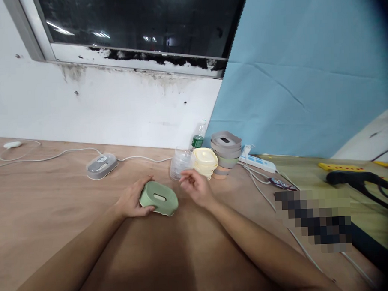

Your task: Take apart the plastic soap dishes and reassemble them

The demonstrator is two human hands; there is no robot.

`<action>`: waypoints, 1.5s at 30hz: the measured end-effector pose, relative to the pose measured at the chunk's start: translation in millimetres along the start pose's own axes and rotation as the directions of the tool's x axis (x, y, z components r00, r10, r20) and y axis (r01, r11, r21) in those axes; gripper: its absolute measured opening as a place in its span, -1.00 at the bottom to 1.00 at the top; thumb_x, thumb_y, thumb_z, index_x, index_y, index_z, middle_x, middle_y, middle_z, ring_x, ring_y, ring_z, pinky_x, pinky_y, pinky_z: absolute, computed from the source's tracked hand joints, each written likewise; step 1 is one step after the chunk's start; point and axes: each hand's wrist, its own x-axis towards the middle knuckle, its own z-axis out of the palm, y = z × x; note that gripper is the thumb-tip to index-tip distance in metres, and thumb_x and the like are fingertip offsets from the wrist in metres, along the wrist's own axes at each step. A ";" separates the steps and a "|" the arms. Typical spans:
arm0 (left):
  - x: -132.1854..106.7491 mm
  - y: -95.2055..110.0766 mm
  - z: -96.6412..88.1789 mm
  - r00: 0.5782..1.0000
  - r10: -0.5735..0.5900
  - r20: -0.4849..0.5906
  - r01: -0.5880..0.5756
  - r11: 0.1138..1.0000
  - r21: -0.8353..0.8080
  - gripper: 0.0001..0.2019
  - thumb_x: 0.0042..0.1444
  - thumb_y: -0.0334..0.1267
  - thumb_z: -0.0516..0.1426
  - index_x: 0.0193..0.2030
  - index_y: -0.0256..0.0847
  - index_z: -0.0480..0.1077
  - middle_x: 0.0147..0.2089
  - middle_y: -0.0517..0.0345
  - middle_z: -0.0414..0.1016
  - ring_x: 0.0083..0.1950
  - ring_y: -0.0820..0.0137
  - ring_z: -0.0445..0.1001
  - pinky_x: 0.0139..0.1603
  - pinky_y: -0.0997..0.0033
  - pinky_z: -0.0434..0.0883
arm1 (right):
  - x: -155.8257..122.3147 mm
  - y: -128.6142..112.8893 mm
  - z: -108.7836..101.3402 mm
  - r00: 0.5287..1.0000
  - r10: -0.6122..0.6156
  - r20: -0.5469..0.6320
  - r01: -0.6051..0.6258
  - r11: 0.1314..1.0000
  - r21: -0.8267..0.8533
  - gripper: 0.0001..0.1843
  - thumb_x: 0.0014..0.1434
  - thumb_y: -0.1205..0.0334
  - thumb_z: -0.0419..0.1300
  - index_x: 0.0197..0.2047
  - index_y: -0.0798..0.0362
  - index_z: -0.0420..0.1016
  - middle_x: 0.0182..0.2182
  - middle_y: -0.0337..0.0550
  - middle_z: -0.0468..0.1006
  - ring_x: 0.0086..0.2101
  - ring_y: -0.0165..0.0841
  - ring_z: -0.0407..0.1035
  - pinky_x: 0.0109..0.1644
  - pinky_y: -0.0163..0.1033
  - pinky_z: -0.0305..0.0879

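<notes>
My left hand (131, 200) grips a green oval lidded box (159, 198) by its left end, resting it on the wooden table (49, 212). My right hand (195, 186) hovers just right of the box, fingers loosely curled and apart, holding nothing. Just beyond that hand stand a stack of clear cups (180, 163) and a stack of cream-yellow lids (205, 161).
A stack of grey and tan boxes (226, 153) and a green-labelled bottle (198, 136) stand at the back. A grey lidded box (101, 166) sits to the left with white cables. A power strip (258, 163) and wires lie right.
</notes>
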 end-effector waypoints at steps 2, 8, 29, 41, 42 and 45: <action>-0.2 0.1 -1.5 1.000 -0.004 -0.016 0.004 1.000 0.001 -0.11 -0.01 0.04 0.19 0.39 -0.14 -0.13 0.18 -0.17 0.34 0.15 0.02 0.40 0.12 0.00 0.38 | -12.9 -0.1 13.3 0.941 -0.209 0.266 0.256 0.955 -0.153 -0.39 0.02 -0.20 0.26 0.03 0.00 0.41 -0.14 -0.02 0.53 -0.15 -0.21 0.41 -0.04 -0.06 0.37; -0.7 0.5 -4.3 0.999 -0.031 -0.034 0.031 1.000 -0.005 -0.10 -0.04 0.08 0.21 0.37 -0.20 -0.08 0.16 -0.19 0.36 0.15 0.02 0.40 0.13 0.01 0.37 | -24.4 2.7 29.8 0.853 -0.098 0.513 0.288 0.908 -0.305 -0.15 0.00 -0.23 0.27 0.25 0.01 0.22 0.24 0.13 0.18 0.19 -0.08 0.16 0.21 0.05 0.18; 2.5 8.5 -2.6 0.996 -0.001 0.085 0.005 0.999 -0.048 0.00 -0.09 0.07 0.28 0.38 -0.11 -0.19 0.31 -0.14 0.15 0.27 -0.05 0.24 0.26 -0.06 0.28 | -26.3 18.8 23.4 0.995 -0.096 0.016 0.097 0.993 -0.068 -0.45 0.20 -0.23 0.05 0.02 0.04 0.38 -0.06 0.03 0.44 -0.05 -0.20 0.36 0.01 -0.08 0.34; 5.3 9.2 -9.1 0.992 0.084 0.093 -0.088 0.995 0.039 -0.54 0.18 -0.11 0.13 0.18 -0.16 0.19 0.20 -0.09 0.32 0.18 0.17 0.37 0.15 0.15 0.38 | -29.5 24.8 23.4 0.971 -0.215 -0.109 0.205 0.975 -0.089 -0.35 0.21 -0.28 -0.01 0.19 -0.02 0.20 0.08 0.08 0.34 0.09 -0.12 0.29 0.05 0.00 0.36; 5.3 10.5 -9.0 0.994 0.080 0.071 -0.083 0.996 0.040 -0.55 0.18 -0.11 0.14 0.17 -0.17 0.21 0.19 -0.09 0.33 0.17 0.17 0.38 0.15 0.17 0.38 | -29.6 24.3 23.3 0.963 -0.240 -0.127 0.227 0.968 -0.109 -0.33 0.22 -0.25 0.00 0.24 -0.02 0.13 0.13 0.10 0.29 0.13 -0.10 0.24 0.08 0.04 0.34; 6.7 16.1 -7.6 0.997 0.057 -0.050 -0.056 0.998 0.020 -0.56 0.16 -0.07 0.17 0.13 -0.18 0.27 0.14 -0.08 0.38 0.14 0.18 0.40 0.12 0.19 0.40 | -31.4 19.4 24.7 0.900 -0.375 -0.223 0.316 0.913 -0.260 -0.30 0.19 -0.04 0.14 0.30 -0.05 0.00 0.23 0.09 0.17 0.21 -0.04 0.13 0.16 0.16 0.24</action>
